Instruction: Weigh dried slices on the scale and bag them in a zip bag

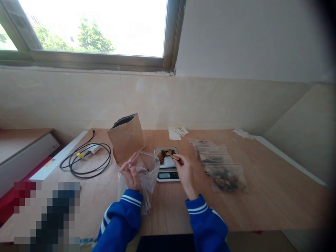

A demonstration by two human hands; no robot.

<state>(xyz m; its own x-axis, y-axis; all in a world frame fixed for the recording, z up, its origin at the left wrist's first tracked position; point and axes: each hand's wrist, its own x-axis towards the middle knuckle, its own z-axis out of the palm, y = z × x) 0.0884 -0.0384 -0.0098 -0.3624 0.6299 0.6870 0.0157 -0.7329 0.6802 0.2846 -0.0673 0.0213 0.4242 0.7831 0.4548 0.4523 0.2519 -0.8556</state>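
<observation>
My left hand (132,177) is closed around a clear plastic zip bag (150,168), whose mouth gapes toward the scale; more clear plastic hangs below the fingers. In front of me stands a small digital kitchen scale (160,176) with a lit display, its digits too small to read. Brown, dark-edged dried slices (163,156) lie on its metal plate. My right hand (186,172) reaches over the plate's right side, fingertips pinched on a dried slice (176,157). Behind my left hand, a brown kraft paper bag (126,140) stands upright with its top open.
Several filled clear zip bags (228,178) overlap on the table to the right. A coiled black cable (90,174) with a white adapter (94,148) lies at the left. Crumpled white tissue (181,131) and a white paper piece (174,134) sit near the wall.
</observation>
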